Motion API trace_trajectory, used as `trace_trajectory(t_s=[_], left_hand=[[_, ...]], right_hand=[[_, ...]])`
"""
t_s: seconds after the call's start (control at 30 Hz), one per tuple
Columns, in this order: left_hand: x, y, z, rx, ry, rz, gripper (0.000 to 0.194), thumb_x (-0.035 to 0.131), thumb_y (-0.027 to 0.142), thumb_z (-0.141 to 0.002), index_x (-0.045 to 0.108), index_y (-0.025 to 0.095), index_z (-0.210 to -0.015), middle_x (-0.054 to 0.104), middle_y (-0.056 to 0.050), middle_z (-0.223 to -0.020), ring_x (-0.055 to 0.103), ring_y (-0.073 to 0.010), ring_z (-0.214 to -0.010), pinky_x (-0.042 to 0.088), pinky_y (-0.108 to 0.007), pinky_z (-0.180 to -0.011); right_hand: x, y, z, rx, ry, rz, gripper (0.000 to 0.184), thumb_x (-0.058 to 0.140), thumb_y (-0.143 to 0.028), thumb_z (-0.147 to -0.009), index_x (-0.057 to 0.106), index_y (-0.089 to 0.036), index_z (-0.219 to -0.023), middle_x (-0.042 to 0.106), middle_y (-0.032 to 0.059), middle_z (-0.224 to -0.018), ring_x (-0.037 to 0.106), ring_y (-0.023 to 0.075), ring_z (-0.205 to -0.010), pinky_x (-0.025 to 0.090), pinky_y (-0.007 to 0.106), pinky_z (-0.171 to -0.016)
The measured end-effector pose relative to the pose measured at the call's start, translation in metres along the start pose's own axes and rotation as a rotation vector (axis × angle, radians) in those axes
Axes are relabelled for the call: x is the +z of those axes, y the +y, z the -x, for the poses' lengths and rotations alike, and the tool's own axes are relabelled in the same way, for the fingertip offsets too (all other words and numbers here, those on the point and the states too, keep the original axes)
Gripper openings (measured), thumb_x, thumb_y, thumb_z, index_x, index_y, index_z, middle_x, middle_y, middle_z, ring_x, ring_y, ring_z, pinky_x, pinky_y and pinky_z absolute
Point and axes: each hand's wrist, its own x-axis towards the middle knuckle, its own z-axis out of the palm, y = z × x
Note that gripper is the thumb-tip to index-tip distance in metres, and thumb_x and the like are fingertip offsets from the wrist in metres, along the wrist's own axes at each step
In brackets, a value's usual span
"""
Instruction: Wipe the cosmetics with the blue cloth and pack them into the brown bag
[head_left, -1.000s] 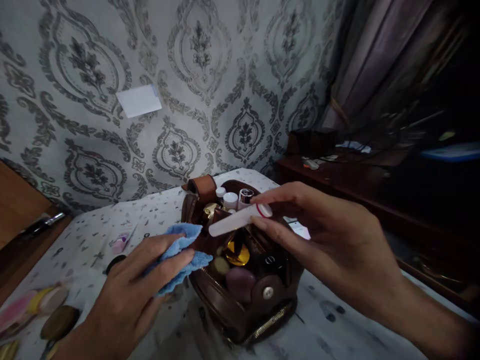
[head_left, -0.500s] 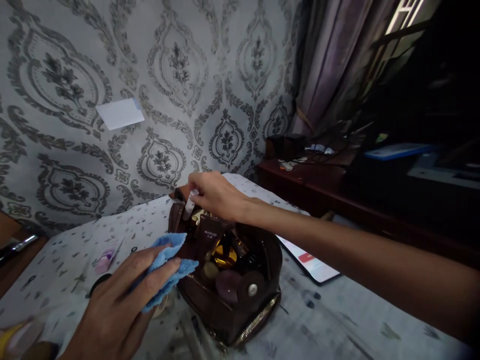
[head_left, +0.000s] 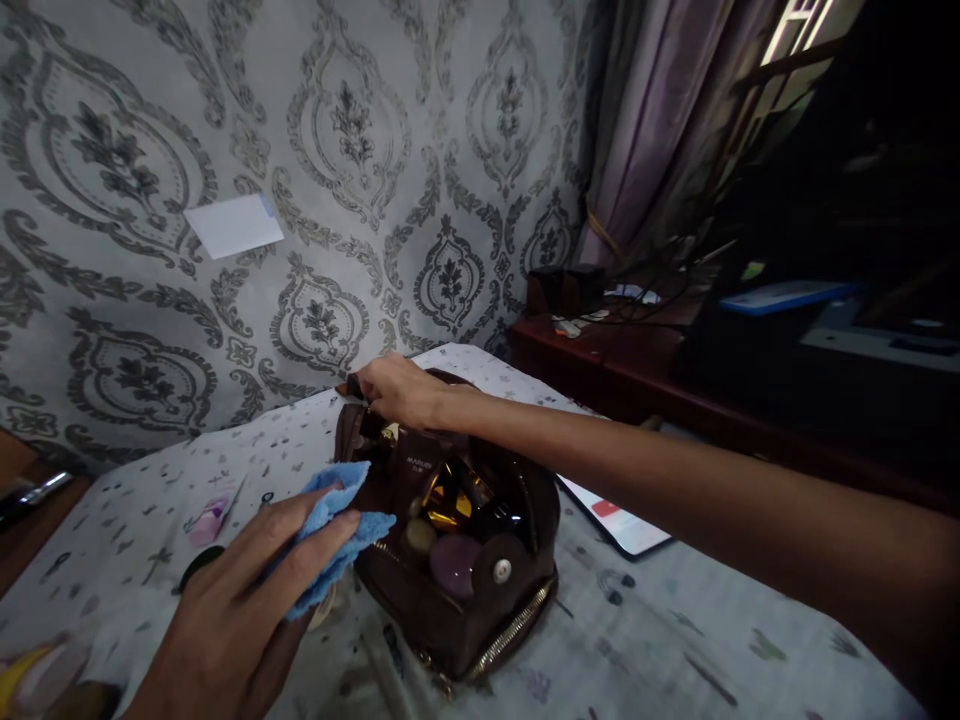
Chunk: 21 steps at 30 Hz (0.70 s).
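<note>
My left hand (head_left: 244,590) pinches a folded light-blue cloth (head_left: 341,540) between its fingers, just left of an open dark-brown bag (head_left: 450,620). My right hand (head_left: 397,390) reaches down into the bag's far left corner. Its fingers are bent and pressed together; their tips, and whatever they hold, are hidden. Inside the bag lie a dark box or tube with pale lettering (head_left: 415,463), a shiny gold item (head_left: 448,505), a mauve rounded item (head_left: 454,566) and a small olive round piece (head_left: 421,537).
The bag stands on a white patterned cloth (head_left: 750,625). A phone with a lit screen (head_left: 626,528) lies right of it. To the left are a small purple-and-white tube (head_left: 210,522) and blurred items near the lower corner. A dark-red wooden desk (head_left: 615,355) stands at the right.
My right hand carried a white tube with a red ring from above the bag to its far left corner and sank lower; the tube is out of sight. My left hand keeps the cloth.
</note>
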Motion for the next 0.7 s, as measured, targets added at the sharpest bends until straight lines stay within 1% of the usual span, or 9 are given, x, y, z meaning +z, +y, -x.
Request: trace_trajectory(t_s=[0.1,0.2,0.27,0.37,0.43,0.53,0.6,0.7], left_hand=[[-0.002,-0.001,-0.001,0.01,-0.012,-0.05,0.045,0.043,0.021,-0.094,0.052,0.025,-0.139,0.055,-0.006,-0.141,0.057,-0.022,-0.125,0.048,-0.03,-0.106],[-0.004,-0.002,-0.003,0.056,-0.042,-0.081,0.046,0.045,0.022,-0.094,0.051,0.024,-0.14,0.057,-0.007,-0.139,0.058,-0.0212,-0.124,0.05,-0.027,-0.103],[-0.005,0.0,-0.005,0.047,-0.042,-0.076,0.045,0.045,0.022,-0.095,0.051,0.025,-0.139,0.058,-0.007,-0.138,0.059,-0.0207,-0.123,0.051,-0.026,-0.101],[-0.003,0.005,-0.006,-0.021,-0.013,-0.048,0.042,0.041,0.022,-0.097,0.051,0.025,-0.138,0.058,-0.007,-0.136,0.059,-0.0205,-0.123,0.052,-0.025,-0.097],[-0.001,0.008,-0.006,-0.047,0.001,-0.039,0.041,0.039,0.022,-0.098,0.05,0.026,-0.138,0.058,-0.008,-0.135,0.058,-0.0209,-0.123,0.052,-0.027,-0.098],[0.0,0.01,-0.006,-0.048,0.009,-0.051,0.04,0.037,0.023,-0.099,0.051,0.026,-0.137,0.059,-0.008,-0.133,0.059,-0.0217,-0.122,0.052,-0.03,-0.1],[0.0,0.01,-0.006,-0.052,0.019,-0.052,0.038,0.038,0.024,-0.1,0.052,0.026,-0.136,0.06,-0.008,-0.132,0.06,-0.0219,-0.121,0.053,-0.03,-0.098],[0.0,0.01,-0.006,-0.059,0.03,-0.025,0.038,0.04,0.022,-0.099,0.053,0.026,-0.135,0.061,-0.009,-0.132,0.061,-0.0225,-0.12,0.054,-0.031,-0.096]], right_hand=[[-0.004,0.003,0.005,-0.006,0.05,0.044,0.023,0.06,-0.006,-0.075,0.071,-0.015,-0.093,0.07,0.0035,-0.085,0.059,0.0152,-0.076,0.036,0.023,-0.063],[-0.01,0.001,0.01,-0.056,0.008,0.078,0.02,0.062,-0.01,-0.077,0.071,-0.016,-0.094,0.071,0.0022,-0.085,0.061,0.0139,-0.076,0.036,0.022,-0.062],[-0.014,-0.004,0.012,-0.091,-0.057,0.132,0.018,0.066,-0.015,-0.077,0.072,-0.016,-0.095,0.072,0.0031,-0.09,0.063,0.0152,-0.083,0.037,0.021,-0.062],[-0.017,-0.017,0.009,-0.083,-0.178,0.235,0.027,0.073,-0.021,-0.072,0.073,-0.013,-0.098,0.074,0.0076,-0.098,0.066,0.0193,-0.088,0.04,0.022,-0.061],[-0.016,-0.026,0.001,-0.051,-0.275,0.287,0.036,0.077,-0.022,-0.069,0.074,-0.01,-0.103,0.075,0.0105,-0.099,0.067,0.0215,-0.086,0.043,0.024,-0.06],[-0.014,-0.033,-0.017,-0.036,-0.378,0.304,0.045,0.081,-0.022,-0.066,0.073,-0.008,-0.109,0.075,0.0112,-0.102,0.068,0.0217,-0.084,0.046,0.025,-0.062],[-0.013,-0.032,-0.027,-0.013,-0.444,0.258,0.043,0.08,-0.02,-0.07,0.073,-0.006,-0.11,0.076,0.0103,-0.098,0.067,0.0196,-0.08,0.046,0.024,-0.063],[-0.015,-0.021,-0.032,0.03,-0.546,0.164,0.027,0.072,-0.018,-0.078,0.075,-0.003,-0.101,0.074,0.0063,-0.081,0.064,0.0154,-0.072,0.046,0.023,-0.062]])
